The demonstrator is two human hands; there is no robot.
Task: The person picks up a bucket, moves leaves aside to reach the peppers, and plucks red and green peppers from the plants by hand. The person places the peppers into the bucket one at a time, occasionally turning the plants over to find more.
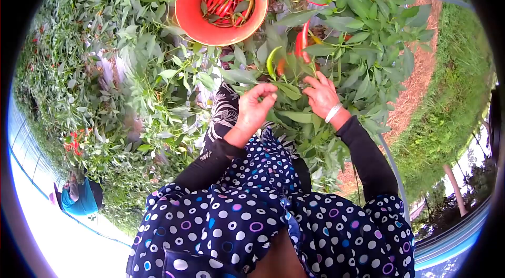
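My left hand (256, 108) is closed in a pinch, thumb and forefinger tips nearly together beside a green leaf (288, 90); anything between them is too small to make out. My right hand (322, 99), wearing a pale band (333, 113) at the wrist, has its fingers bent in among the stems of the chili plant. Leaves hide what its fingertips grip. Just above both hands hang a green chili (272, 62), a large red chili (302, 43) and an orange-red one (281, 67).
A red bucket (188, 12) holding many red chilies (225, 1) stands among the plants at the upper middle. Dense chili foliage (142, 72) spreads leftward. To the right run a brown strip of ground (415, 67) and grass (452, 99). Another person (79, 197) is at the far left.
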